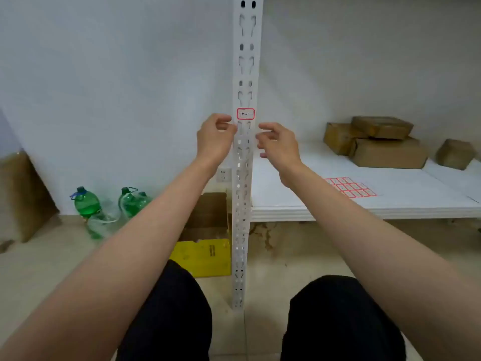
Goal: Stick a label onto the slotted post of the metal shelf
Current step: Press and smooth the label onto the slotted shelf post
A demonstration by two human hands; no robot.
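A white slotted post (246,74) of the metal shelf stands upright in the middle of the view. A small red-bordered label (245,114) with handwriting sits flat on the post's front face. My left hand (214,138) hovers just left of the post, slightly below the label, its fingers loosely curled and holding nothing. My right hand (278,145) hovers just right of the post, fingers relaxed and spread, also holding nothing. Neither hand touches the label.
A sheet of red-bordered labels (351,187) lies on the white shelf board (390,204). Several brown cardboard boxes (385,152) stand at the shelf's back right. Green bottles (86,201), a yellow box (203,256) and a wall socket (223,174) are left of the post.
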